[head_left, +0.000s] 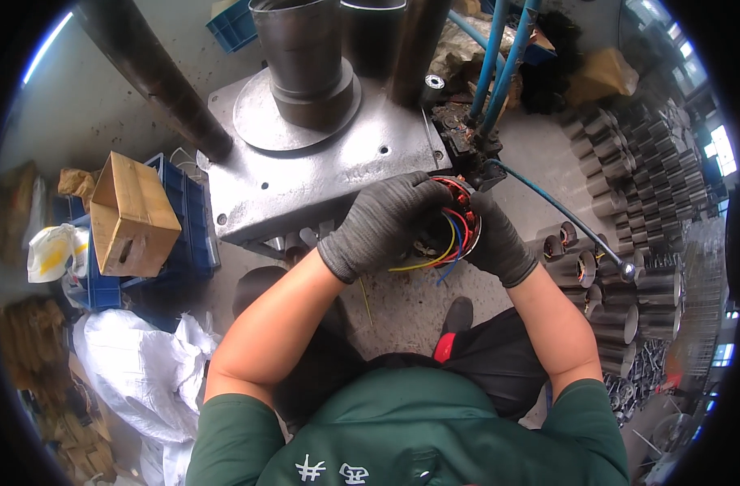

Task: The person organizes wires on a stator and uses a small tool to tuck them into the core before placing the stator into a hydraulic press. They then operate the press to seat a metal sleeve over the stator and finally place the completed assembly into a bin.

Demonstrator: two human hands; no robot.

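Observation:
Both my hands wear dark grey gloves and grip a motor stator [459, 232] in front of the press table. My left hand [390, 215] wraps round its left side, and my right hand [500, 247] closes on its right side. Red, yellow and blue lead wires [453, 243] trail from the stator's open middle toward me. Orange-red windings show along its upper rim between the gloves. Much of the stator's body is hidden by my fingers. The metal press table [305, 182] lies just beyond my hands, with a round steel cylinder [305, 57] standing on its disc.
A lever with a ball knob [627, 270] reaches out at the right. Rows of metal cylinders [629, 178] and several wound stators [585, 267] stand on the right floor. At left are a cardboard box [139, 215], blue crates [193, 219] and white sacks [139, 356]. Blue pipes [500, 65] rise at the back.

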